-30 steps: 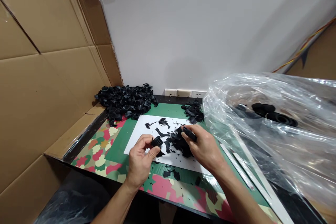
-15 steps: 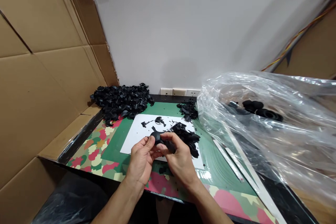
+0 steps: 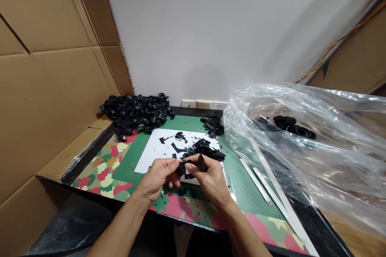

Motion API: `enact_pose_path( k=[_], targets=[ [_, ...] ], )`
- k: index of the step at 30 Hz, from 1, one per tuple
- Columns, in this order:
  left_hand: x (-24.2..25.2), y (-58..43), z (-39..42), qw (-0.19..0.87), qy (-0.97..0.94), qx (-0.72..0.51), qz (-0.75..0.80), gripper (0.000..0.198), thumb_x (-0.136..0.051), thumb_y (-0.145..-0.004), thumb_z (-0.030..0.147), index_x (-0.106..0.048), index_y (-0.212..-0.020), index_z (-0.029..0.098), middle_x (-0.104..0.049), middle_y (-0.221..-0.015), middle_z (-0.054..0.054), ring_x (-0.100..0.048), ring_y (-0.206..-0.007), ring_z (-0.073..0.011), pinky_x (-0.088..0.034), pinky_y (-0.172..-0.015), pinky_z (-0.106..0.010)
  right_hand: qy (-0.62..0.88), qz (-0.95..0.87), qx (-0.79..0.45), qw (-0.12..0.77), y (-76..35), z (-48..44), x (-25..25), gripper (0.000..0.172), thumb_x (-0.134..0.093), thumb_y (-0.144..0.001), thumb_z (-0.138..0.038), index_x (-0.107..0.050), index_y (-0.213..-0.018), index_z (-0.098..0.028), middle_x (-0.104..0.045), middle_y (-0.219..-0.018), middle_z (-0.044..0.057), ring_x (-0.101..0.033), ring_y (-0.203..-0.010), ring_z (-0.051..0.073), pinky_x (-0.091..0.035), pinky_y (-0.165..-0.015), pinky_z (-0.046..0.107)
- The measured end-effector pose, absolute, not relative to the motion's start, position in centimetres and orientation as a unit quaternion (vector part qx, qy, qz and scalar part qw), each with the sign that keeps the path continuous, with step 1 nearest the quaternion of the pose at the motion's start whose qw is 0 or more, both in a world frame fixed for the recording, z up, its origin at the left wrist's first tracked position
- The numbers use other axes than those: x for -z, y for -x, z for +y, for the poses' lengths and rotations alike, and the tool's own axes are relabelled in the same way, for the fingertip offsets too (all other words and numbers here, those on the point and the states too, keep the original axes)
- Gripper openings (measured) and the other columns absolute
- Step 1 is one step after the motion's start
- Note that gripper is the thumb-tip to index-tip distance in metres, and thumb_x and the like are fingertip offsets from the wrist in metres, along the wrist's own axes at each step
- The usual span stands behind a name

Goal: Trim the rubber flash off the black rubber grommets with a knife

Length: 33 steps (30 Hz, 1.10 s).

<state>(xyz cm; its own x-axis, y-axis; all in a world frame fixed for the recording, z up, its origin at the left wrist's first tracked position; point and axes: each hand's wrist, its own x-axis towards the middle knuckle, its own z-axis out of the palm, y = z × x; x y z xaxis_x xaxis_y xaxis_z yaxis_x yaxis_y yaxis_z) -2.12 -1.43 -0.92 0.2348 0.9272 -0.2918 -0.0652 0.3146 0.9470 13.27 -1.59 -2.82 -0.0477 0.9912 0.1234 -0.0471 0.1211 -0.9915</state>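
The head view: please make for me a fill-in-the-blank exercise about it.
The white sheet lies on a mat coloured ____.
The largest scrap heap lies beside a panel of brown ____.
The bag at right is clear ____.
The left hand grips a small part coloured ____.
Missing words: green; cardboard; plastic; black.

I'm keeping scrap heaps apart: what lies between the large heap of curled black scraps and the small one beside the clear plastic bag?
In the head view, flat green mat, almost bare, separates the large heap and the small heap.

The head camera looks down over hands (image 3: 159,174).
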Motion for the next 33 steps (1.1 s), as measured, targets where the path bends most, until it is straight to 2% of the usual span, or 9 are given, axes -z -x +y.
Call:
enact_pose_path(
  k=[3, 7, 9, 14, 18, 20, 24, 30, 33],
  targets=[
    [0.9, 2.1, -1.6, 0.680, -0.410, -0.381, 0.472, 0.044, -0.077, -0.063, 0.053, -0.060, -0.069, 0.014, -0.059, -0.049, -0.001, -0.055, -0.040, -0.0102, -0.033, -0.036, -0.017, 0.448, -0.549, -0.455, 0.540, -13.4, -1.5, 3.2, 0.015, -0.063, -0.074, -0.029, -0.070, -0.077, -0.017, -0.062, -0.062, 0.000, -0.052, -0.057, 0.014, -0.041, -0.055, 0.027],
    [0.8, 2.0, -1.7, 0.688, -0.386, -0.407, 0.460, 0.044, -0.081, -0.059, 0.048, -0.055, -0.073, 0.017, -0.056, -0.047, 0.004, -0.054, -0.036, -0.0087, -0.030, -0.035, -0.015, 0.389, -0.616, -0.389, 0.563, -13.6, -1.6, 3.2, 0.015, -0.060, -0.078, -0.021, -0.072, -0.087, -0.020, -0.068, -0.083, 0.005, -0.061, -0.075, 0.018, -0.047, -0.067, 0.030],
    [0.6, 1.9, -1.7, 0.683, -0.382, -0.420, 0.459, 0.044, -0.083, -0.057, 0.045, -0.055, -0.075, 0.016, -0.056, -0.047, 0.005, -0.053, -0.036, -0.0081, -0.029, -0.035, -0.014, 0.364, -0.638, -0.374, 0.566, -13.5, -1.7, 3.0, 0.017, -0.061, -0.079, -0.018, -0.072, -0.091, -0.022, -0.067, -0.088, 0.005, -0.062, -0.079, 0.018, -0.048, -0.070, 0.029],
    [0.3, 1.9, -1.6, 0.665, -0.387, -0.428, 0.474, 0.045, -0.085, -0.053, 0.042, -0.064, -0.079, 0.012, -0.061, -0.056, 0.002, -0.053, -0.035, -0.0066, -0.028, -0.034, -0.015, 0.373, -0.637, -0.349, 0.577, -13.6, -1.5, 2.5, 0.004, -0.065, -0.077, -0.017, -0.067, -0.076, -0.021, -0.064, -0.082, 0.003, -0.061, -0.076, 0.017, -0.048, -0.069, 0.029],
    [0.3, 2.0, -1.6, 0.650, -0.387, -0.439, 0.484, 0.043, -0.086, -0.051, 0.039, -0.066, -0.077, 0.011, -0.061, -0.054, 0.001, -0.049, -0.032, -0.0057, -0.027, -0.034, -0.016, 0.376, -0.666, -0.346, 0.544, -13.7, -1.4, 2.4, 0.007, -0.064, -0.076, -0.016, -0.066, -0.081, -0.021, -0.066, -0.083, 0.004, -0.061, -0.076, 0.018, -0.047, -0.069, 0.029],
    [0.4, 1.9, -1.6, 0.645, -0.383, -0.449, 0.485, 0.042, -0.085, -0.051, 0.038, -0.066, -0.077, 0.011, -0.062, -0.053, 0.000, -0.049, -0.033, -0.0060, -0.027, -0.035, -0.016, 0.381, -0.667, -0.334, 0.546, -13.4, -1.4, 2.5, 0.005, -0.062, -0.078, -0.017, -0.063, -0.074, -0.020, -0.064, -0.077, 0.003, -0.059, -0.070, 0.016, -0.046, -0.064, 0.027],
    [0.7, 1.4, -1.6, 0.610, -0.378, -0.492, 0.494, 0.034, -0.081, -0.055, 0.037, -0.065, -0.073, 0.013, -0.058, -0.049, 0.002, -0.049, -0.035, -0.0073, -0.027, -0.036, -0.016, 0.438, -0.643, -0.280, 0.563, -12.1, -1.6, 2.7, 0.013, -0.052, -0.081, -0.019, -0.054, -0.068, -0.020, -0.058, -0.065, 0.000, -0.053, -0.059, 0.014, -0.041, -0.056, 0.025],
    [0.7, 1.1, -2.0, 0.411, -0.511, -0.541, 0.526, 0.007, -0.071, -0.062, 0.020, -0.065, -0.062, 0.016, -0.058, -0.054, 0.003, -0.049, -0.046, -0.0080, -0.039, -0.045, -0.019, 0.551, -0.683, -0.222, 0.425, -10.4, 0.0, 2.7, 0.010, -0.049, -0.073, -0.015, -0.046, -0.065, -0.022, -0.054, -0.060, -0.001, -0.049, -0.054, 0.015, -0.034, -0.051, 0.025],
    [0.7, 1.2, -2.9, 0.434, -0.533, -0.504, 0.523, 0.006, -0.071, -0.061, 0.017, -0.065, -0.060, 0.016, -0.055, -0.050, 0.004, -0.048, -0.045, -0.0081, -0.037, -0.044, -0.019, 0.602, -0.684, -0.172, 0.374, -10.9, 1.9, 2.1, 0.010, -0.052, -0.068, -0.011, -0.050, -0.070, -0.021, -0.058, -0.065, 0.001, -0.052, -0.057, 0.017, -0.034, -0.054, 0.026]
  ],
)
